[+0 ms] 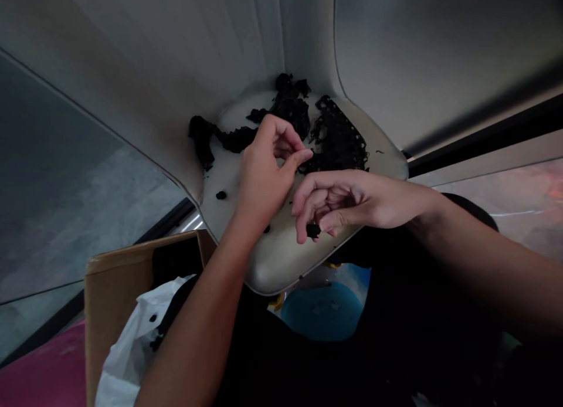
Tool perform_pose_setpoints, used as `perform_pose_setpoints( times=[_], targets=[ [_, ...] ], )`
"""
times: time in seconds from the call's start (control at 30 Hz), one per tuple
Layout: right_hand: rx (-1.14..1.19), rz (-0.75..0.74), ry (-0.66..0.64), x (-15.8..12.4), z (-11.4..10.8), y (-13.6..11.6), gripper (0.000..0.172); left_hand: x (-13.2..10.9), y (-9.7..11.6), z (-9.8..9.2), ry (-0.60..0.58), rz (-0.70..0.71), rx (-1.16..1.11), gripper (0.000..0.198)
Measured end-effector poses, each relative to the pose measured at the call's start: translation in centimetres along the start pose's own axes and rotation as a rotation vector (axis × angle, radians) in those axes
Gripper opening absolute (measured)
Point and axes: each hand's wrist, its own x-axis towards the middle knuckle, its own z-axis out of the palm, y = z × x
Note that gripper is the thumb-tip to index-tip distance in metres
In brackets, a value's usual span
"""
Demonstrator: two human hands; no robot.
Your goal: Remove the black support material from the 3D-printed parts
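Observation:
My left hand (270,166) is over the middle of a pale seat (281,266), with thumb and forefinger pinched together. Whatever may lie in that pinch is too small to make out. My right hand (347,204) is just below it, fingers curled around a small black piece (313,231) near the thumb tip. Beyond the hands lies a dark perforated sheet (341,137) with rows of small holes. Ragged black scraps (290,105) are heaped beside it, and a longer black strip (202,140) stretches to the left. A small round black bit (221,194) rests alone on the seat.
A cardboard box (118,266) stands at lower left, holding a white bag (127,348) with black bits on it. Below the seat's front edge is a blue round-edged surface (323,310). The seat's tall back (176,43) rises behind. Something pink (48,372) shows at bottom left.

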Motion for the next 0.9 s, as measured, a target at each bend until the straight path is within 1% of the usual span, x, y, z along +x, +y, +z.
perform_pose_setpoints(
  times=[0.07, 0.13, 0.2, 0.27, 0.4, 0.53, 0.63, 0.7, 0.8, 0.9],
  targets=[
    [-0.117, 0.055, 0.037, -0.2, -0.1, -0.1, 0.020, 1.1, -1.0, 1.6, -0.041, 0.043, 0.021, 0.042],
    [-0.283, 0.114, 0.068, -0.5, -0.3, 0.2, 0.017, 1.9, -2.1, 3.0, -0.084, 0.088, 0.042, 0.044],
    [-0.472, 0.141, 0.099, -0.7, -0.6, 0.8, 0.014, 2.5, -3.1, 3.8, -0.128, 0.103, 0.074, 0.044],
    [-0.616, 0.155, 0.125, -1.1, -0.9, 1.4, 0.013, 2.6, -4.0, 4.3, -0.171, 0.074, 0.100, 0.047],
    [-0.730, 0.144, 0.153, -1.7, -1.3, 2.0, 0.012, 2.4, -4.6, 4.5, -0.209, 0.017, 0.093, 0.048],
    [-0.807, 0.132, 0.180, -1.7, -1.1, 2.0, 0.009, 2.3, -4.1, 4.7, -0.256, 0.023, 0.074, 0.047],
    [-0.877, 0.171, 0.215, -1.3, -0.9, 2.1, 0.008, 2.3, -3.8, 4.7, -0.294, 0.040, 0.099, 0.044],
    [-0.890, 0.173, 0.253, -1.1, -1.1, 2.2, 0.013, 2.4, -3.8, 4.6, -0.275, 0.057, 0.132, 0.041],
    [-0.942, 0.101, 0.347, -1.1, -1.8, 2.1, 0.019, 2.6, -4.0, 4.5, -0.200, 0.045, 0.157, 0.039],
    [-1.098, 0.048, 0.450, -1.4, -2.7, 1.9, 0.014, 2.8, -4.2, 4.4, -0.153, 0.027, 0.151, 0.039]
  ],
)
